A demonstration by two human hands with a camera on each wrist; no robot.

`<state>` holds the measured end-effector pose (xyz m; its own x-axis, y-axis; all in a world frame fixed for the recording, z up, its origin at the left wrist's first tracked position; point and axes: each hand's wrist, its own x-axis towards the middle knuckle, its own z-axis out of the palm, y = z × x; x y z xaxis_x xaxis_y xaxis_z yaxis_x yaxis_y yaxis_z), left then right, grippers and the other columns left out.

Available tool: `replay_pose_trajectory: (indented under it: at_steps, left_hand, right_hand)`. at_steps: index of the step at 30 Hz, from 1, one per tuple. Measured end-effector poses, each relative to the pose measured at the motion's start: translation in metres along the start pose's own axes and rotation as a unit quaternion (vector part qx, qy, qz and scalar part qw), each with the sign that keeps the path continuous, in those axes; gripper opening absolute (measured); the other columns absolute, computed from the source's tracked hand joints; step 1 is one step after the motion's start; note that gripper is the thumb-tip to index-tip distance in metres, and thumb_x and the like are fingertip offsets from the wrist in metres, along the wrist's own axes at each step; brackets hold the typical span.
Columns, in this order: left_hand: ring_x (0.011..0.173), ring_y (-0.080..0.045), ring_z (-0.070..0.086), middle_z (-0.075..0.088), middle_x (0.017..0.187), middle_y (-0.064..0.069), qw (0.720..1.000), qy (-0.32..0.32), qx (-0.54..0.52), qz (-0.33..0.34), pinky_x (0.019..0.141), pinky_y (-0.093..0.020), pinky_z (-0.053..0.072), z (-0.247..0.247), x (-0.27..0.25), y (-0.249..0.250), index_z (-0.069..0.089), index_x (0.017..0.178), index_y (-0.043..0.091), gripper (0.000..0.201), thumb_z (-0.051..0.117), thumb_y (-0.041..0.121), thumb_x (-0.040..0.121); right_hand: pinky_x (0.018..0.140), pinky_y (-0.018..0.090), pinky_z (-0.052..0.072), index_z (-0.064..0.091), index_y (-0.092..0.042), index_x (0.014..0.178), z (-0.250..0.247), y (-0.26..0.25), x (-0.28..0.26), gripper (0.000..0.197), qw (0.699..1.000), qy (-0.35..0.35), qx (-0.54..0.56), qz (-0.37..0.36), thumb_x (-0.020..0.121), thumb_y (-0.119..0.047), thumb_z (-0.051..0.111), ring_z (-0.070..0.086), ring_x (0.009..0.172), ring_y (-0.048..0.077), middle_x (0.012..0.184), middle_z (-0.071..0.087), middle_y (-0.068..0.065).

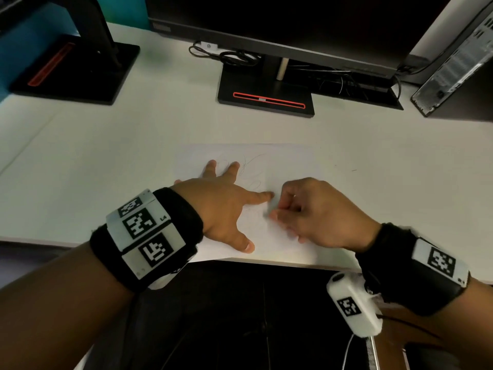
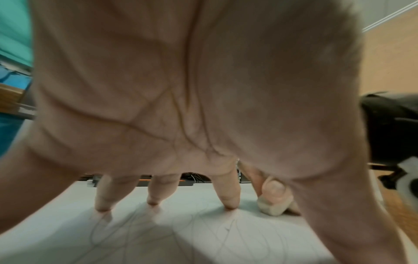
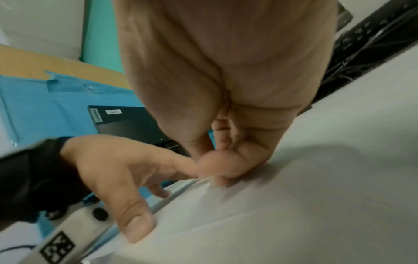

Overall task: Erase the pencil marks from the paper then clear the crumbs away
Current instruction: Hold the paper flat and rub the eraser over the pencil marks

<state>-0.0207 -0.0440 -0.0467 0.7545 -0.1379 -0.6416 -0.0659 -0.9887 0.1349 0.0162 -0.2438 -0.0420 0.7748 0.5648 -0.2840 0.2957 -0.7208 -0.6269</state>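
Note:
A white sheet of paper (image 1: 290,161) lies on the desk near its front edge, with faint looping pencil marks (image 1: 250,166) on it. My left hand (image 1: 229,193) presses flat on the sheet's left part, fingers spread and straight. Just right of its index finger, my right hand (image 1: 277,212) is curled, knuckles up, its fingertips down on the paper. The left wrist view shows a pale eraser (image 2: 272,208) pinched by that hand's thumb and fingers, its tip on the paper (image 2: 158,241) amid the pencil marks (image 2: 126,235). The right wrist view is blurred around the right hand (image 3: 217,166).
The white desk (image 1: 106,156) carries a monitor stand (image 1: 266,94) behind the paper, a second stand (image 1: 74,70) at the far left, a computer case (image 1: 453,62) at the far right and cables (image 1: 226,56). The desk's front edge (image 1: 293,264) runs just below the hands.

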Motion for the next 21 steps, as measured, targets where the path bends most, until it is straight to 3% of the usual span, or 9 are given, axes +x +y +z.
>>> replay_pose_trajectory:
  at_steps: [2,6,10,14,19,21]
  left_hand:
    - [0.147,-0.04,-0.028,-0.03,0.163,0.003,1.0,0.001,-0.001,0.001,0.112,-0.071,0.023,0.0,0.0,0.0,-0.008,0.14,0.073,0.102,0.067,0.079,0.071]
    - [0.147,-0.04,-0.029,-0.03,0.163,0.002,1.0,0.001,-0.001,0.007,0.111,-0.072,0.024,0.0,0.0,-0.001,-0.006,0.142,0.073,0.102,0.068,0.078,0.071]
    - [0.147,-0.039,-0.029,-0.031,0.162,0.003,1.0,-0.001,-0.006,0.0,0.112,-0.071,0.023,0.0,-0.001,0.0,-0.006,0.141,0.072,0.102,0.067,0.078,0.071]
    - [0.147,-0.038,-0.028,-0.029,0.163,0.004,1.0,0.002,-0.006,0.007,0.11,-0.072,0.025,0.0,-0.001,0.0,0.001,0.143,0.071,0.1,0.069,0.077,0.07]
    - [0.147,-0.039,-0.029,-0.031,0.162,0.004,1.0,-0.003,-0.003,0.0,0.113,-0.071,0.022,0.0,-0.002,0.001,-0.005,0.143,0.07,0.102,0.067,0.077,0.072]
    - [0.147,-0.038,-0.029,-0.03,0.162,0.004,1.0,-0.002,-0.007,0.004,0.112,-0.072,0.023,0.0,-0.002,0.0,0.0,0.143,0.071,0.1,0.068,0.077,0.071]
  right_hand:
    - [0.056,0.038,0.06,0.059,-0.012,0.079,0.002,-0.002,-0.001,0.027,1.0,0.001,-0.009,-0.007,0.091,-0.032,0.073,0.069,0.051,0.021,0.065,0.071,0.006]
    - [0.052,0.026,0.054,0.058,-0.013,0.077,0.008,-0.01,-0.008,0.025,0.997,-0.068,-0.013,-0.024,0.092,-0.028,0.072,0.067,0.047,0.017,0.063,0.071,0.008]
    - [0.056,0.037,0.059,0.059,-0.011,0.078,-0.001,-0.006,0.005,0.025,1.0,0.008,-0.016,-0.005,0.092,-0.029,0.071,0.068,0.049,0.019,0.064,0.071,0.005]
    - [0.056,0.032,0.057,0.058,-0.009,0.08,0.01,-0.013,-0.005,0.025,0.996,-0.088,-0.011,-0.034,0.092,-0.026,0.072,0.068,0.05,0.02,0.064,0.071,0.009]
    - [0.054,0.031,0.055,0.058,-0.015,0.077,-0.002,-0.007,0.008,0.025,1.0,-0.002,-0.03,-0.007,0.092,-0.032,0.07,0.068,0.049,0.017,0.063,0.072,0.004]
    - [0.052,0.028,0.053,0.057,-0.014,0.078,0.006,-0.012,0.002,0.025,0.998,-0.036,-0.035,-0.031,0.092,-0.029,0.07,0.067,0.047,0.016,0.062,0.071,0.006]
